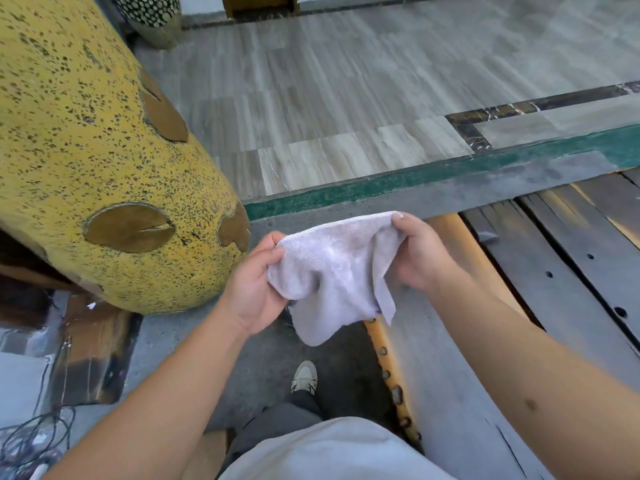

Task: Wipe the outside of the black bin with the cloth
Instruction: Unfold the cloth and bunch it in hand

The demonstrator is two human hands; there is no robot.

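A pale grey cloth (337, 271) hangs spread between both hands at the centre of the view, its lower corner drooping toward the floor. My left hand (254, 291) grips the cloth's left edge, thumb on top. My right hand (420, 252) pinches the upper right corner, fingers curled behind the fabric. No black bin shows in this view.
A big yellow speckled column (90, 161) with brown round patches fills the left. Grey tiled floor (346, 98) stretches ahead past a green strip (450, 171). Dark wooden planks (571, 254) lie at the right. Loose cables (31, 441) sit at the lower left. My shoe (304, 377) is below.
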